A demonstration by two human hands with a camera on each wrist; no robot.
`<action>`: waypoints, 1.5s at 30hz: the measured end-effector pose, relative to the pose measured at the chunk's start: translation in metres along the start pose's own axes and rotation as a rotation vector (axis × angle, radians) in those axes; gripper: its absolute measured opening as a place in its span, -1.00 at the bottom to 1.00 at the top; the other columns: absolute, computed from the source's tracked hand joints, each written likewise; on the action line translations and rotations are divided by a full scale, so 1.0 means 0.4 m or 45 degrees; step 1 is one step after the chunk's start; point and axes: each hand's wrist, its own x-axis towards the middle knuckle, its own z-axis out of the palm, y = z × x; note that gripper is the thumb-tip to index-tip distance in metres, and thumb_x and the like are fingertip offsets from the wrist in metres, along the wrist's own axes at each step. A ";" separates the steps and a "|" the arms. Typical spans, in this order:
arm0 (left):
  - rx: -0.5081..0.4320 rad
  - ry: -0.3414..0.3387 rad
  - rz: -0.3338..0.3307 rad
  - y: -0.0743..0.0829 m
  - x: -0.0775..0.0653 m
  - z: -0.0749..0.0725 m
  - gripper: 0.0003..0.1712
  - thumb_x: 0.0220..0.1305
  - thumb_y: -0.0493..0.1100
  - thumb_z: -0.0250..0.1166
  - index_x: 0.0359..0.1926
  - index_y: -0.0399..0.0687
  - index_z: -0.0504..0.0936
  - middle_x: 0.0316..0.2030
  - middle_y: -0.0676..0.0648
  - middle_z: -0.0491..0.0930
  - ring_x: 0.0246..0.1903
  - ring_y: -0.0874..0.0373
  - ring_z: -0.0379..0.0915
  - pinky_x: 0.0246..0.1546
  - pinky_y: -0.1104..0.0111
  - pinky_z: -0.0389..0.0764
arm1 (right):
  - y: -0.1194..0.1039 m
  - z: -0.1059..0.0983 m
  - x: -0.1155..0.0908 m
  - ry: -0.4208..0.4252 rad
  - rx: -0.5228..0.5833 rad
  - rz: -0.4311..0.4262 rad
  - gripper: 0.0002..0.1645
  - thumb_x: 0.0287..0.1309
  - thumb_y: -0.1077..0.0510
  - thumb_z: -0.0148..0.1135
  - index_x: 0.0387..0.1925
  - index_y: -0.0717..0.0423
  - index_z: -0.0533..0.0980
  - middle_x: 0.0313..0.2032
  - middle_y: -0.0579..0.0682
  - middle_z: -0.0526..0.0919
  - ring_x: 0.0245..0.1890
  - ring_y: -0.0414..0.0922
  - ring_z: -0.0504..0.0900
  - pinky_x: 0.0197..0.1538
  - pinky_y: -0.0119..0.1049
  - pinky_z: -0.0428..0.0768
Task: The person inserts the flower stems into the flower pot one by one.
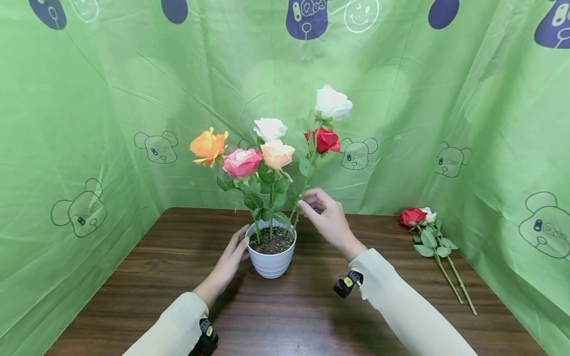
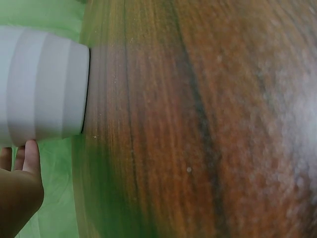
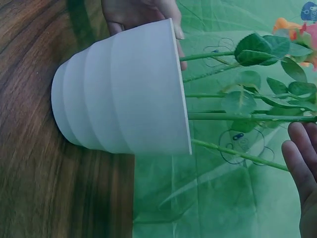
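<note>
A white ribbed flowerpot (image 1: 270, 266) filled with dark soil (image 1: 272, 243) stands upright on the table. My left hand (image 1: 232, 251) holds its left side, thumb at the rim; the left wrist view shows fingertips (image 2: 31, 151) against the wall. At the pot's right, my right hand (image 1: 327, 217) pinches a green rose stem below a tall white rose (image 1: 332, 103). A red rose (image 1: 327, 140) is just under that bloom. Also rising from the pot are an orange rose (image 1: 208, 146), a pink rose (image 1: 242, 163), a peach rose (image 1: 277, 154) and another white rose (image 1: 269, 129).
On the right of the brown wooden table (image 1: 156, 277) lie a red rose (image 1: 412, 216) and a white rose (image 1: 429, 214), their stems pointing toward the front. Green printed curtains (image 1: 249, 69) enclose the table at the back and both sides.
</note>
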 end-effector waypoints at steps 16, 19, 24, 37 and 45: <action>-0.012 -0.004 -0.001 0.002 0.000 0.001 -0.38 0.63 -0.04 -0.10 0.55 -0.13 0.04 0.46 -0.34 0.10 0.42 -0.23 0.06 0.33 -0.11 0.28 | 0.008 0.057 0.009 -0.049 -0.107 -0.054 -0.84 0.33 0.18 0.31 -0.11 0.13 0.56 -0.32 0.01 0.75 -0.39 -0.05 0.72 -0.32 -0.25 0.65; -0.007 -0.003 0.010 0.001 0.000 0.000 -0.38 0.63 -0.03 -0.11 0.55 -0.12 0.04 0.46 -0.35 0.09 0.42 -0.24 0.06 0.33 -0.11 0.29 | 0.026 0.062 0.011 -0.049 -0.139 -0.066 -0.85 0.33 0.15 0.31 -0.11 0.06 0.56 -0.34 -0.08 0.75 -0.42 -0.16 0.69 -0.36 -0.30 0.64; -0.001 -0.001 0.003 -0.003 0.001 -0.002 -0.39 0.63 -0.01 -0.10 0.55 -0.08 0.05 0.47 -0.33 0.08 0.43 -0.23 0.04 0.33 -0.13 0.27 | 0.032 0.071 0.012 -0.042 -0.158 -0.058 -0.84 0.32 0.19 0.31 -0.09 0.09 0.57 -0.33 -0.10 0.75 -0.43 -0.23 0.66 -0.33 -0.31 0.65; -0.004 -0.002 0.005 0.001 0.000 -0.001 -0.40 0.63 -0.01 -0.10 0.55 -0.07 0.07 0.47 -0.31 0.09 0.43 -0.20 0.04 0.34 -0.12 0.27 | 0.036 0.098 0.003 -0.092 -0.231 -0.003 -0.92 0.32 0.12 0.32 -0.20 0.02 0.64 -0.37 -0.18 0.69 -0.42 -0.24 0.62 -0.29 -0.32 0.65; -0.010 -0.008 -0.011 0.000 -0.001 -0.003 -0.39 0.63 -0.01 -0.10 0.55 -0.07 0.06 0.48 -0.30 0.08 0.44 -0.17 0.02 0.35 -0.10 0.26 | 0.067 0.111 -0.023 -0.101 -0.231 0.071 -0.91 0.30 0.07 0.35 -0.22 -0.03 0.65 -0.37 -0.23 0.70 -0.40 -0.26 0.63 -0.26 -0.33 0.65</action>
